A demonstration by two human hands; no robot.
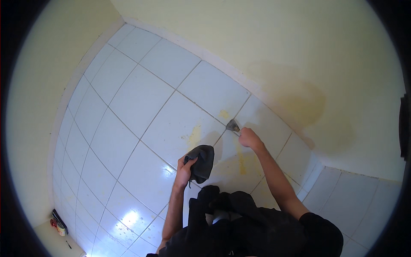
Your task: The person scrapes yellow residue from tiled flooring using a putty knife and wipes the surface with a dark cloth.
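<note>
While left hand (183, 168) fingers pinch dark cloth (202, 162), right hand (249, 138) fingers grip scraper (233, 125) on tile.

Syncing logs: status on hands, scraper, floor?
Left hand grips dark cloth. Right hand holds scraper, blade on white tile floor by a grout joint. Yellow stains around it. Nothing in the way.

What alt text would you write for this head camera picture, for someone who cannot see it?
Seen from above, a person's right hand presses a small scraper against a yellow-stained white tile floor, while the left hand holds a dark cloth. Cream walls meet in a corner, one bearing a yellowish stain.
</note>
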